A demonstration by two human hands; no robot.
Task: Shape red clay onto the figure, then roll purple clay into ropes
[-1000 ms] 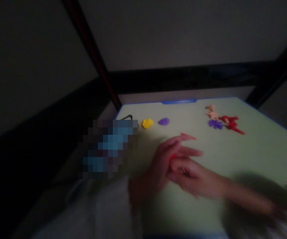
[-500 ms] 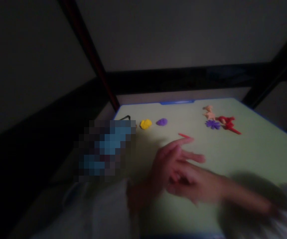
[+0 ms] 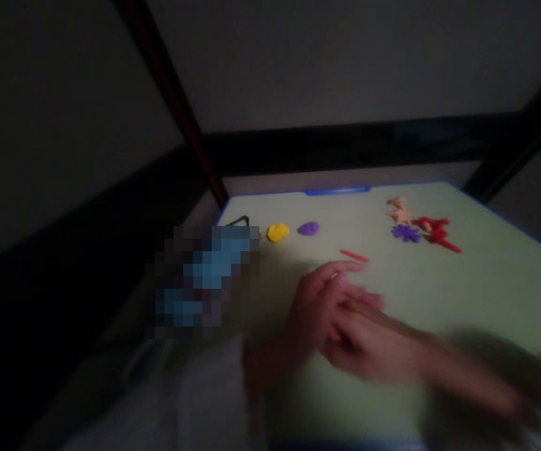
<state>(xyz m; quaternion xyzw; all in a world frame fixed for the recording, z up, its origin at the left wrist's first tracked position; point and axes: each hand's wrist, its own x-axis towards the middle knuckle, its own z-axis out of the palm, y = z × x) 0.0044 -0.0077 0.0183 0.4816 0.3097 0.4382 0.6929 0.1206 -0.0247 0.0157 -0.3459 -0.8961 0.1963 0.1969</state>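
Note:
My left hand is held over the light board, its fingers stretched toward the right and its palm turned to my other hand. My right hand presses against that palm with its fingers curled in and closed. Whatever may lie between the two hands is hidden and smeared by motion. Just beyond the left fingertips lies a thin red clay stick. Farther back sit a yellow clay lump and a purple clay lump.
Toward the back right lie a purple flower-like clay piece, peach clay pieces and red clay pieces. A pixelated bluish thing stands along the left edge. The board has a blue rim, with a dark frame behind it.
My right hand has shifted slightly and its fingers look more tucked against my left palm. The whole view has moved a little; the clay pieces lie as before.

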